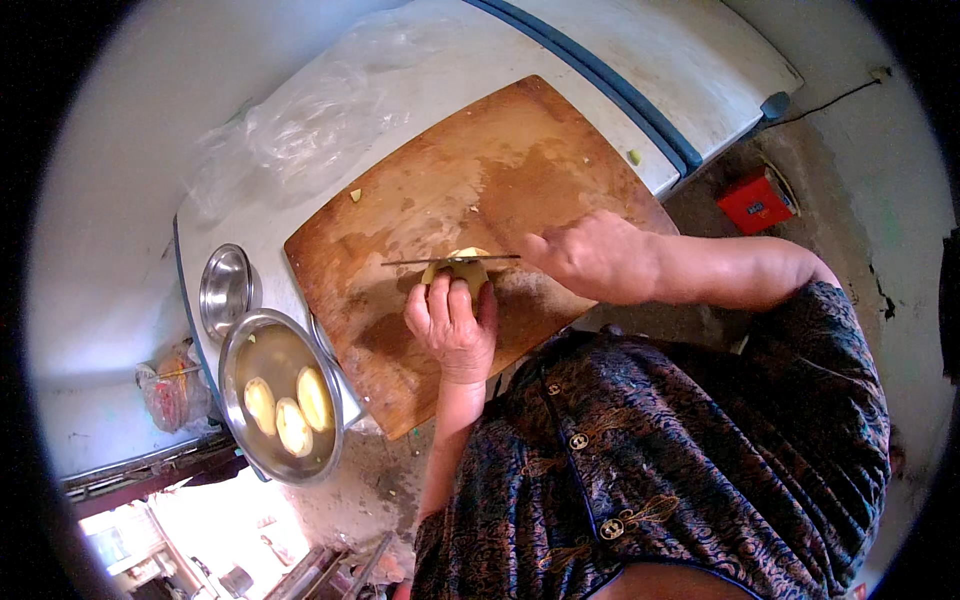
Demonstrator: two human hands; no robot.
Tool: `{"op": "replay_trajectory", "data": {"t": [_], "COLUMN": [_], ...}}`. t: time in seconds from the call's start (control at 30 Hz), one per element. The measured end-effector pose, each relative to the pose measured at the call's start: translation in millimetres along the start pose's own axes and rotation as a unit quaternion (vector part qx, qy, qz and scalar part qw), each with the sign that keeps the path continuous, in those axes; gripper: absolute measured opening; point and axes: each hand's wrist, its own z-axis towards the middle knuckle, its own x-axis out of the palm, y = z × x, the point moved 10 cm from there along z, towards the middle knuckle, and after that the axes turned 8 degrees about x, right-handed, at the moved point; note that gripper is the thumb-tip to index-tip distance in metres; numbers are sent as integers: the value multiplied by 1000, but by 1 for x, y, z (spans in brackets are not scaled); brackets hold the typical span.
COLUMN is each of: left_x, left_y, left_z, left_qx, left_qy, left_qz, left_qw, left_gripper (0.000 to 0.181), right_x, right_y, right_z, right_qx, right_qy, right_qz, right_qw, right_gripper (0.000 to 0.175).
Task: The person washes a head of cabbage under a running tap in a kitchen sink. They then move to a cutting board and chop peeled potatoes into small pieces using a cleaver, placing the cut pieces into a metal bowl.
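Observation:
On a wooden cutting board (442, 172) lies a pale yellow peeled potato (480, 281), partly covered by my left hand (454, 322), whose fingers press it down from the near side. My right hand (592, 255) grips a knife (420, 262) whose handle is hidden in the fist. The blade, seen almost edge-on, runs leftward across the potato just beyond my left fingertips. A little pale potato flesh shows on the blade's far side. A small pale scrap (355, 196) rests toward the board's far left.
Left of the board, a steel basin (231, 412) holds water and three peeled potatoes (293, 427). An empty-looking steel bowl (226, 291) stands behind it. Crumpled clear plastic (300, 135) spreads over the white surface (457, 45). A red box (756, 201) sits on the floor at right.

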Motion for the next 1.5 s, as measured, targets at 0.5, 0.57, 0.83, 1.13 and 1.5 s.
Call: {"op": "replay_trajectory", "data": {"t": [0.5, 0.57, 0.83, 1.13, 1.5], "left_x": [3, 4, 6, -5, -4], "left_y": [1, -5, -3, 1, 0], "left_z": [-3, 0, -7, -10, -11], "left_qx": [-11, -5, -16, -21, -26], "left_qy": [3, -5, 8, 7, -9], "left_qz": [-26, -23, -25, -31, -38], "left_qw": [1000, 1000, 1000, 999, 999], "left_gripper": [30, 29, 28, 30, 31], "right_x": [1, 17, -13, 5, -31], "right_y": [10, 4, 5, 17, 21], "right_z": [9, 14, -8, 12, -7], "right_qx": [0, 11, -5, -12, -28], "right_qy": [114, 116, 47, 112, 21], "right_qz": [-25, -15, -7, -21, -2], "right_qw": [993, 993, 999, 993, 999], "right_gripper": [28, 30, 31, 30, 28]}}
